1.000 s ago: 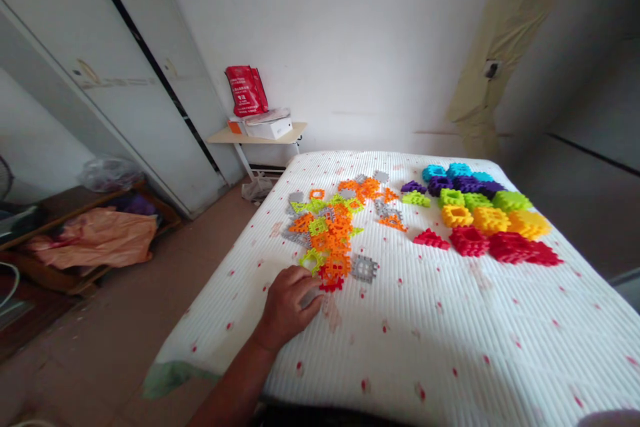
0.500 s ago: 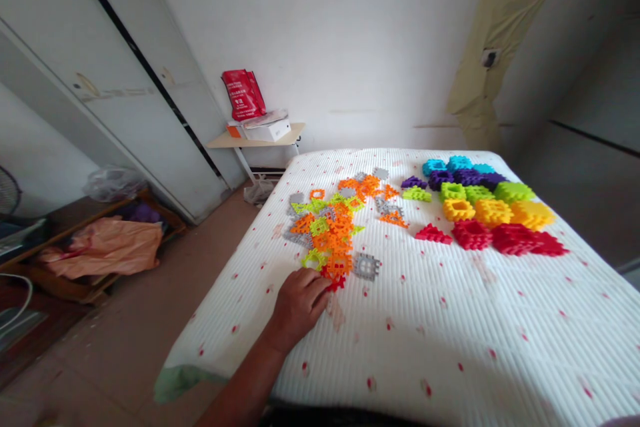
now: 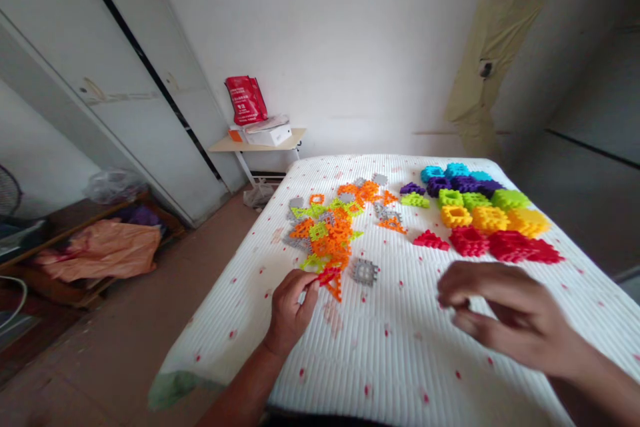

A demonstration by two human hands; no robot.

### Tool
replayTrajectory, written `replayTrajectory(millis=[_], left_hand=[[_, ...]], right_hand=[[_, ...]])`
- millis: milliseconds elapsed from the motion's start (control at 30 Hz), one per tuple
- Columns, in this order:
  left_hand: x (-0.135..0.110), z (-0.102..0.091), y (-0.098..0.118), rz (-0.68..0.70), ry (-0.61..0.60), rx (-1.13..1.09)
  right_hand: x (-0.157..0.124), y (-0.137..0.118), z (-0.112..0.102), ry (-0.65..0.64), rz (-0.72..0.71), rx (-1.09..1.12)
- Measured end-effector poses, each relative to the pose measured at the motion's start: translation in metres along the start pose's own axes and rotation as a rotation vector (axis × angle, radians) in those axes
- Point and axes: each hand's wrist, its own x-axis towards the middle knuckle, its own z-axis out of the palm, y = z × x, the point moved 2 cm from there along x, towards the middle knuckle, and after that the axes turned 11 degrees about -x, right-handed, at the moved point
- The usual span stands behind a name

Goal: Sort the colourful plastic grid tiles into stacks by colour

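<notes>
My left hand (image 3: 293, 307) pinches a red plastic building piece (image 3: 327, 275) between thumb and fingers at the near end of a mixed pile. Orange interlocking pieces (image 3: 334, 230) make up most of that pile, with lime and grey ones among them. An orange triangular piece (image 3: 336, 290) lies just under the red one. Over the right side of the bed hangs my right hand (image 3: 505, 313), slightly blurred, its fingers curled and the thumb apart from them, with nothing visible in it. Beyond it are stacked red pieces (image 3: 513, 245).
Sorted rows of yellow (image 3: 490, 220), lime (image 3: 510, 199), purple (image 3: 465, 183) and blue pieces (image 3: 457, 170) stand at the back right. A grey square piece (image 3: 365, 272) lies right of the pile. Behind the bed (image 3: 400, 367) is a small table (image 3: 220, 144) with a red bag (image 3: 246, 100).
My right hand has come into view from the right. My left hand has lifted the red piece slightly, and an orange triangle now shows beneath it.
</notes>
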Motion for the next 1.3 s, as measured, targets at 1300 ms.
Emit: replayTrajectory(millis=[1300], left_hand=[[0.024,0.108,0.043,-0.752,-0.007,-0.776]], right_hand=[[0.021,0.058,0.049,0.079,0.063,-0.371]])
